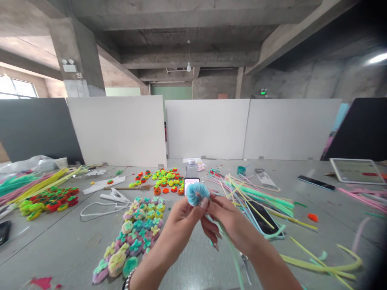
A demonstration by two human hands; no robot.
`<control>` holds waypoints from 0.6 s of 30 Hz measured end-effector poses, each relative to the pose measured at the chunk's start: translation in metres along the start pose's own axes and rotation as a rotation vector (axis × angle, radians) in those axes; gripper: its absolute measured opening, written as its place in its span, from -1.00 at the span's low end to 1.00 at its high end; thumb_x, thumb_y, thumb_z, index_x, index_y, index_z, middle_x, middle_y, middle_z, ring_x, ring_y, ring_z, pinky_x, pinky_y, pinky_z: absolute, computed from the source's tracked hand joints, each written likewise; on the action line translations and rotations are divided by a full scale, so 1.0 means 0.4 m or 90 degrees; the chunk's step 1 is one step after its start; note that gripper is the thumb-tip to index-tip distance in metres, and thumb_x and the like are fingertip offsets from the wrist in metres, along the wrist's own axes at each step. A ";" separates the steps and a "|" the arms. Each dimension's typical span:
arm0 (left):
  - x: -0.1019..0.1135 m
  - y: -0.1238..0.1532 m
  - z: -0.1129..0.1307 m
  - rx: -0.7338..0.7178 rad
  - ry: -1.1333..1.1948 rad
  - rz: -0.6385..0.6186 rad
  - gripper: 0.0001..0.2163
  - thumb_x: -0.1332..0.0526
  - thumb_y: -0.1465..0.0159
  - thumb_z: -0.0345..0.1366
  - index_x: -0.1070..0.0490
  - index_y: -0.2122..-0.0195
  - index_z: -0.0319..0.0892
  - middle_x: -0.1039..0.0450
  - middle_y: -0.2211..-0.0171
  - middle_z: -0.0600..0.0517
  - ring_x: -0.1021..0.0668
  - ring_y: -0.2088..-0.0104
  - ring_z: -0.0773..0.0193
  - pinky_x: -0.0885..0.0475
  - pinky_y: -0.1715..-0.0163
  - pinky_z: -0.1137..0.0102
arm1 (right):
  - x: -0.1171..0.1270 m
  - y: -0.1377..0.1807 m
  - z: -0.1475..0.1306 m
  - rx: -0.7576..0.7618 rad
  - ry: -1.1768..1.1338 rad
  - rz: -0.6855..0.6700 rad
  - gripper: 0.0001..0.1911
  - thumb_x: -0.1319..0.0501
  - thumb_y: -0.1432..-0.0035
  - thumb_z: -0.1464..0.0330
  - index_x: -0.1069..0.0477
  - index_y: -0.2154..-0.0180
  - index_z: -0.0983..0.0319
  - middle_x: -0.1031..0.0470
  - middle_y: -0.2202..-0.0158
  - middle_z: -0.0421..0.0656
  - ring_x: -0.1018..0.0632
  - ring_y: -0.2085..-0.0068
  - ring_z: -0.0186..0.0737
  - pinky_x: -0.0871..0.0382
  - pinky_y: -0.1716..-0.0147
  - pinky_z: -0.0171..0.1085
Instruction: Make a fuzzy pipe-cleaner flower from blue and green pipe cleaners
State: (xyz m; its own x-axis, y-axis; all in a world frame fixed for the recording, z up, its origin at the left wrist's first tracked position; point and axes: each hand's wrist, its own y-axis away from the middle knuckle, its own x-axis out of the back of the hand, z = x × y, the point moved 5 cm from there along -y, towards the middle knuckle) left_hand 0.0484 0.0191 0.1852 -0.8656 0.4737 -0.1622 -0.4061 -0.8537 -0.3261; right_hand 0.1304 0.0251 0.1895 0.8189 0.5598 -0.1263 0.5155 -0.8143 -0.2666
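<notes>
My left hand (184, 215) pinches a light-blue fuzzy pipe-cleaner coil (194, 195), wound into a round ring, with the thumb at its lower edge. Close against the coil's right side, my right hand (226, 215) has its fingers closed. A pale green pipe cleaner (234, 251) runs from those fingers and hangs down toward the table. Where it meets the blue coil is hidden behind the fingers. Below my left forearm lie rows of pastel flower-topped fuzzy pieces (142, 233). Partly covered by my right forearm, a pair of scissors (246, 268) rests on the table.
Loose pipe cleaners (278, 201) spread across the right side, around a dark phone (263, 217). A lit phone (188, 183) leans before a clear bottle (191, 167). Red, orange and yellow-green pieces (54, 199) are heaped left. White panels (208, 129) stand behind the table (99, 237).
</notes>
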 end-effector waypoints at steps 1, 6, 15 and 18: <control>0.003 0.001 -0.002 0.000 0.006 0.018 -0.63 -0.18 -0.26 0.02 -0.43 0.25 -0.25 -0.38 0.69 0.08 -0.47 0.70 0.31 -0.40 0.67 0.43 | 0.001 0.000 -0.001 0.004 0.028 0.008 -0.57 -0.12 -0.21 0.06 -0.20 0.55 0.21 -0.17 0.72 -0.35 -0.28 0.69 -0.45 -0.18 0.68 -0.40; 0.031 0.008 -0.003 0.029 0.058 0.145 -0.60 -0.22 -0.21 0.06 -0.39 0.23 -0.22 -0.38 0.68 0.11 -0.48 0.66 0.31 -0.39 0.65 0.46 | -0.007 0.004 -0.009 0.029 0.123 -0.030 -0.68 -0.09 -0.27 0.12 -0.29 0.40 0.22 -0.29 0.64 -0.29 -0.35 0.59 -0.40 -0.24 0.56 -0.36; 0.022 -0.002 -0.004 0.032 0.017 0.099 -0.58 -0.18 -0.24 0.05 -0.33 0.55 -0.20 -0.35 0.78 0.07 -0.44 0.69 0.33 -0.35 0.60 0.45 | -0.005 -0.014 0.005 0.033 0.096 0.022 -0.47 -0.09 -0.18 -0.06 -0.28 0.58 0.23 -0.25 0.74 -0.27 -0.28 0.70 -0.41 -0.12 0.68 -0.35; 0.023 -0.006 -0.009 0.034 -0.004 0.070 -0.60 -0.19 -0.26 -0.02 -0.39 0.57 -0.23 -0.39 0.74 0.04 -0.45 0.68 0.36 -0.36 0.53 0.45 | -0.007 -0.013 0.005 0.030 0.136 0.021 -0.42 -0.04 -0.20 -0.07 -0.27 0.62 0.23 -0.27 0.77 -0.26 -0.28 0.71 -0.42 -0.07 0.68 -0.35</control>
State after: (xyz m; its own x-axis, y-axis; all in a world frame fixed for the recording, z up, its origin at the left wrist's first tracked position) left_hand 0.0425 0.0264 0.1811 -0.9073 0.3759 -0.1884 -0.3240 -0.9106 -0.2565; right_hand 0.1250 0.0282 0.1895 0.8725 0.4839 0.0685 0.4796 -0.8208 -0.3102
